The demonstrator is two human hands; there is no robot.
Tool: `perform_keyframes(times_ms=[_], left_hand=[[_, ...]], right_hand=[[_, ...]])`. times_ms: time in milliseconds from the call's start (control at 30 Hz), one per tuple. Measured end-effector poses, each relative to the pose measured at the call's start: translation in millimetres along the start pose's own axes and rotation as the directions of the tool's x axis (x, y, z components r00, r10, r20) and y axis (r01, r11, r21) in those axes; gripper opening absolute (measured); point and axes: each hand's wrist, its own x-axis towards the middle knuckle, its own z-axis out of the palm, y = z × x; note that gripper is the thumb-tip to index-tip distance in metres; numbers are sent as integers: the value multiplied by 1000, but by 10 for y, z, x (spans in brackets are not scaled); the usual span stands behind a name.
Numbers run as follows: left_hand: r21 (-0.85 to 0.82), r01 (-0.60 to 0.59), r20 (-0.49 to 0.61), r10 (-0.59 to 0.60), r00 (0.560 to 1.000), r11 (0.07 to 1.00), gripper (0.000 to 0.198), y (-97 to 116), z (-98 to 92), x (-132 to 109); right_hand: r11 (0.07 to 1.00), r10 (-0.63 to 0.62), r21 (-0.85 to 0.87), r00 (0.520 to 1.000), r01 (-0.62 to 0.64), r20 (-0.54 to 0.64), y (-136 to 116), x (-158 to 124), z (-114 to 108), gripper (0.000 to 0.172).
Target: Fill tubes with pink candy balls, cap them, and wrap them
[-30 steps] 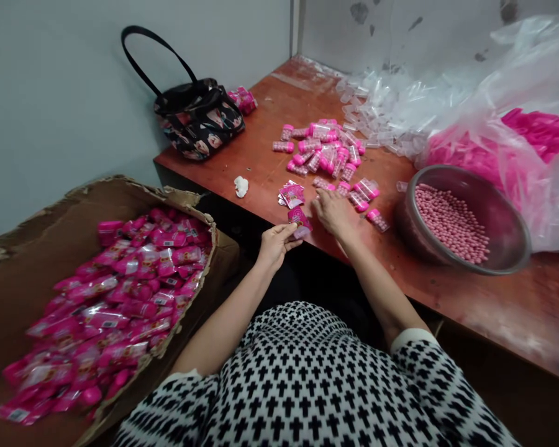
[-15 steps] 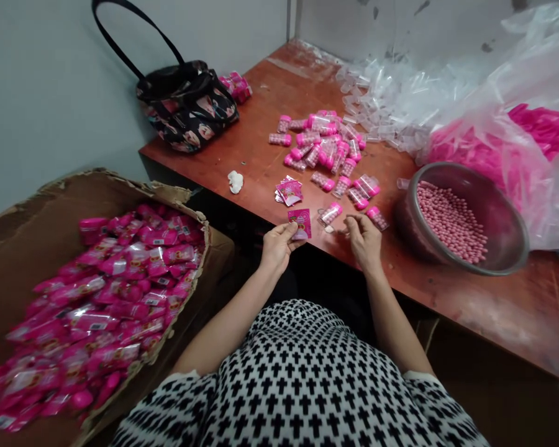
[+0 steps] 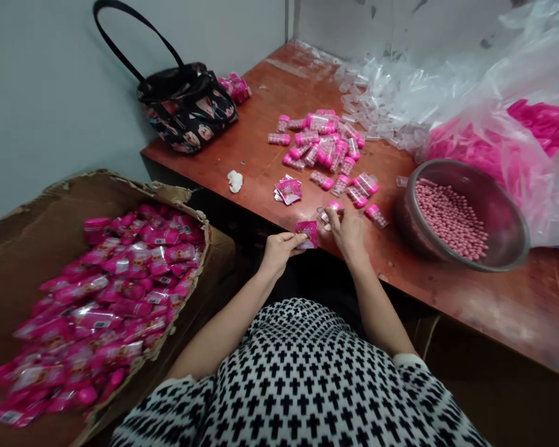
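Observation:
My left hand (image 3: 282, 251) pinches a small pink printed packet (image 3: 308, 233) just off the table's front edge. To its right, my right hand (image 3: 347, 231) reaches over the edge, its fingertips at a clear tube with a pink cap (image 3: 328, 211); whether it grips the tube is hidden by the fingers. A small stack of similar packets (image 3: 289, 190) lies behind my left hand. Further back is a pile of capped tubes filled with pink beads (image 3: 326, 139), with several loose ones nearer to me.
A grey bowl (image 3: 507, 242) of pink beads stands at right, before plastic bags (image 3: 494, 143) and clear tubes (image 3: 377, 99). A floral handbag (image 3: 186, 112) and white scrap (image 3: 235, 181) are at left. A cardboard box (image 3: 205, 254) holds many pink packages (image 3: 135, 261).
My right hand has moved left onto the nearest capped tube. My left hand has shifted slightly right and down with the packet, so the two hands are closer together.

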Motion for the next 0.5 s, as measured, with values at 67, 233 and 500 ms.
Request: perform_keyframes(times_ms=[67, 233, 500], left_hand=[[-77, 22, -49, -25, 998, 997, 31, -5, 4, 11], [-280, 62, -117, -98, 988, 958, 28, 30, -39, 19], [-532, 48, -191, -175, 966, 845, 22, 78, -36, 95]], right_hand=[[973, 48, -226, 999, -51, -16, -34, 103, 1, 60], [948, -27, -313, 995, 56, 98, -52, 253, 81, 44], [808, -92, 588, 976, -42, 196, 79, -322, 36, 36]])
